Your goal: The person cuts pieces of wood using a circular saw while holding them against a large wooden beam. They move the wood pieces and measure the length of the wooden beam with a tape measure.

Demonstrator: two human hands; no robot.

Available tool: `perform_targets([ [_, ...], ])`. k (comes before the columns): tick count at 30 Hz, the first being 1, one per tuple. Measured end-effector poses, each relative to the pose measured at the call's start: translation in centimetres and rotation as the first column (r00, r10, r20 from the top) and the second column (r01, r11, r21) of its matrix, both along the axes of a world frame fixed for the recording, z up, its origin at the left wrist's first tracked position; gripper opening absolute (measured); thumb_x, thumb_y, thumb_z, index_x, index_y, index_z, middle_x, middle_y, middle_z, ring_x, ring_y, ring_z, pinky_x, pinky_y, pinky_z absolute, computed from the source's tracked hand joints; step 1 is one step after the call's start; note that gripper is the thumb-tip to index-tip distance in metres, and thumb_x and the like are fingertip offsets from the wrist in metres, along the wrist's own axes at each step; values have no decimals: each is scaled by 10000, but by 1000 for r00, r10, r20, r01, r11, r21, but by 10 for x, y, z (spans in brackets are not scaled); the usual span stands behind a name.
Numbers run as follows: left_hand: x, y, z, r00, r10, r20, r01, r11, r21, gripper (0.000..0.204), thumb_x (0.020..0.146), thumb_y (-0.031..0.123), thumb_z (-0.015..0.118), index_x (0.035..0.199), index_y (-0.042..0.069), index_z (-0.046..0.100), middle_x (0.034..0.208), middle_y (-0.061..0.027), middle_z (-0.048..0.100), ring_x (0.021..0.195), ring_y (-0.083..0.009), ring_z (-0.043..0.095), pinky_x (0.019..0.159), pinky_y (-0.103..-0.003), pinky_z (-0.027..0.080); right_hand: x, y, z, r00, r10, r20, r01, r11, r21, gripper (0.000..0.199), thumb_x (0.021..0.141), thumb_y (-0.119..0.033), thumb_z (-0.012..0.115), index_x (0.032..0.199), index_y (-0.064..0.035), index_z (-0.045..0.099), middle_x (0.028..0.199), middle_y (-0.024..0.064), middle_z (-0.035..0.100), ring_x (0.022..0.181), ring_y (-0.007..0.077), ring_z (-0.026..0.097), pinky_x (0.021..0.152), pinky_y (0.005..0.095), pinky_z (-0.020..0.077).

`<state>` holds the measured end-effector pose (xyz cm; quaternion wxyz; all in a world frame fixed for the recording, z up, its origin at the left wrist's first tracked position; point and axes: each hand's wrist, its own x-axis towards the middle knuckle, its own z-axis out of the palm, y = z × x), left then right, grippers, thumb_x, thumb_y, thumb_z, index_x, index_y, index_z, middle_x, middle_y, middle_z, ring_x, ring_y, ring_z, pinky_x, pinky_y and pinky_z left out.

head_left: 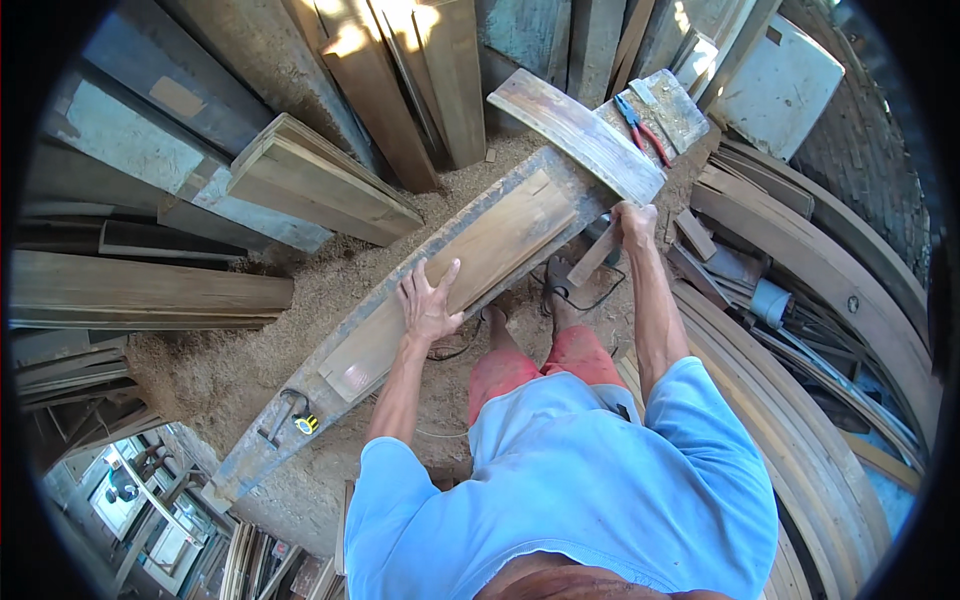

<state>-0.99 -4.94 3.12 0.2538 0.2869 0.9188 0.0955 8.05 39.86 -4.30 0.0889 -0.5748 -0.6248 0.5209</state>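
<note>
My left hand [428, 305] lies with fingers spread on a long smooth wooden board [500, 235]. The board rests lengthwise on a narrow, worn workbench [335, 350]. My right hand [637, 228] is closed at the bench's right side, around the upper end of a short wood strip [594, 254] that slants down beside the bench. Its knuckles are close to the end of a pale, weathered plank [585, 138] lying across the bench; whether they touch, I cannot tell.
Pliers [643, 130] with red and blue handles lie at the bench's far end. A hammer [283, 418] and a yellow tape measure [306, 424] sit at its near left end. Boards [320, 180] lean at left, curved planks [790, 420] lie at right, and sawdust [220, 365] covers the ground.
</note>
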Motion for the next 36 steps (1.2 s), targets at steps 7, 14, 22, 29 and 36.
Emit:
perform_targets([
  [7, -20, 25, -2, 999, -18, -40, 18, 1000, 1, 1193, 602, 366, 949, 1621, 481, 339, 1633, -247, 246, 1442, -490, 306, 1178, -674, 256, 1, -2, 65, 885, -106, -454, 51, 990, -132, 275, 903, -119, 646, 1139, -74, 513, 757, 36, 584, 576, 134, 574, 504, 300, 500],
  [14, -13, 22, -18, 976, -65, -210, 67, 998, 5, 1180, 663, 580, 899, 1653, 485, 264, 1642, -280, 241, 1390, -501, 333, 1113, -694, 274, 3, -76, 111, 763, -354, -541, 159, 914, -374, 377, 1097, -463, 554, 1169, -101, 477, 810, 2, 517, 581, 103, 545, 489, 286, 517],
  [22, -8, 19, -38, 926, -103, -364, 126, 991, 40, 1055, 806, 734, 713, 1684, 400, 232, 1637, -336, 234, 1351, -518, 366, 1087, -677, 285, 44, -199, 60, 892, -239, -384, 53, 898, -437, 329, 1114, -421, 497, 1230, -117, 547, 854, 0, 573, 633, 110, 555, 576, 319, 546],
  [29, -12, 15, -39, 948, -150, -282, 166, 985, 37, 1058, 858, 571, 729, 1702, 214, 199, 1687, -365, 114, 1491, -540, 231, 1176, -693, 199, 49, -216, 36, 966, 200, -161, -255, 659, -708, 374, 1022, -313, 686, 1228, -2, 648, 1039, 93, 712, 881, 199, 725, 782, 365, 607],
  [36, -10, 19, -27, 950, -228, -214, 270, 943, 195, 1265, 744, 621, 809, 1688, 126, 127, 1694, -379, 34, 1554, -566, 81, 1209, -741, 72, 16, -221, 14, 977, 56, -206, -158, 837, -525, 336, 966, -230, 760, 999, 94, 680, 846, 143, 711, 700, 219, 721, 604, 334, 619],
])
